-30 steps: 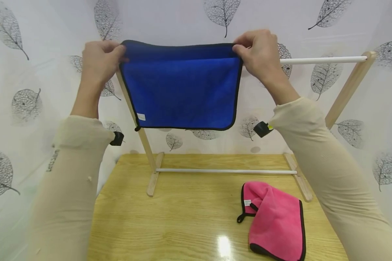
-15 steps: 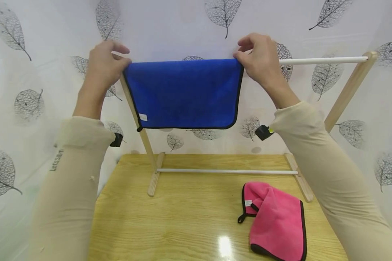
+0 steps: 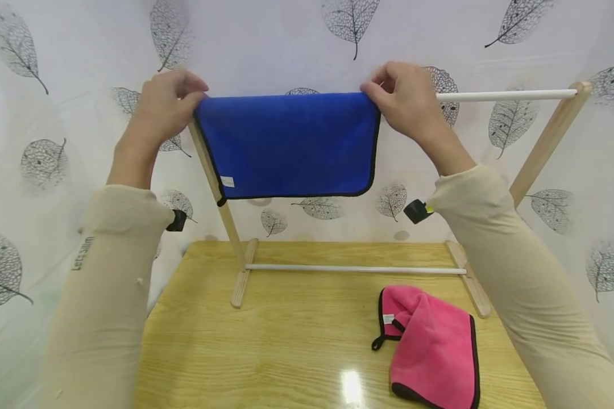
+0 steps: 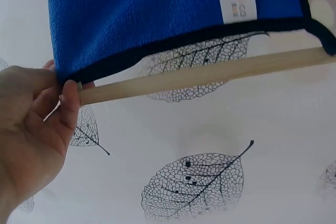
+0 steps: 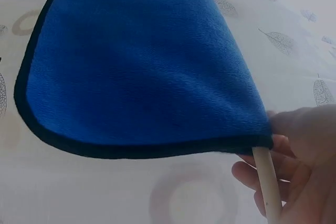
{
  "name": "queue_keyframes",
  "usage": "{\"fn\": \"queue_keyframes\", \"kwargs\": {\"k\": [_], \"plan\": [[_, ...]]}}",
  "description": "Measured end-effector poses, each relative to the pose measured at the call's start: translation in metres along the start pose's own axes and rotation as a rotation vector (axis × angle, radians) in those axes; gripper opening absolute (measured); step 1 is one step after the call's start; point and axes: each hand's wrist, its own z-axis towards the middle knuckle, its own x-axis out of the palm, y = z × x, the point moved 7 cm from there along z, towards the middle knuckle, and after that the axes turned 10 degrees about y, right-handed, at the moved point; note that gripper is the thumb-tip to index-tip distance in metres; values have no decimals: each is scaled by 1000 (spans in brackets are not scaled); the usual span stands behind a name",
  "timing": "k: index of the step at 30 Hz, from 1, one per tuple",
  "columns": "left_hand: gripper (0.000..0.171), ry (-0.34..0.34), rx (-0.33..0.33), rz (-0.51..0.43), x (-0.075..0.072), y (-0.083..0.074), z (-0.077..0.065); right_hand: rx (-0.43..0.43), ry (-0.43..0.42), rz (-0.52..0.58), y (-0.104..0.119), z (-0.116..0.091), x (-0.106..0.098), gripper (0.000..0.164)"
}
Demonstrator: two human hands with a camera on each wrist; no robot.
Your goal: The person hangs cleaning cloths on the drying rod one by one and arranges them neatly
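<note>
- The left hand [image 3: 165,108], upper left of the head view, pinched the top left corner of the blue cloth [image 3: 291,147] between thumb and fingers.
- The right hand [image 3: 406,102], right of upper centre, pinched the top right corner, its fingers curled at the rod [image 3: 506,95].
- The blue cloth hung over the rod in the upper middle, its front reaching below.
- It hid the rod's left stretch and most of its own back layer; some fingertips were out of sight.
- Print on its label [image 3: 227,182] was blurred.
- The bottom edge of the frame cut off the pink cloth [image 3: 435,346], lower right.
</note>
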Motion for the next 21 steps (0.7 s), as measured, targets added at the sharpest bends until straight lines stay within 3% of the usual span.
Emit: {"fn": "queue_keyframes", "kwargs": {"k": [10, 15, 21], "plan": [[51, 208, 29, 47, 9, 6, -3, -89, 150, -86, 3, -4, 7, 37], [49, 234, 48, 66, 10, 7, -2, -127, 242, -168, 4, -2, 10, 41], [46, 218, 98, 39, 11, 1, -2, -158, 260, -154, 7, -2, 7, 43]]}}
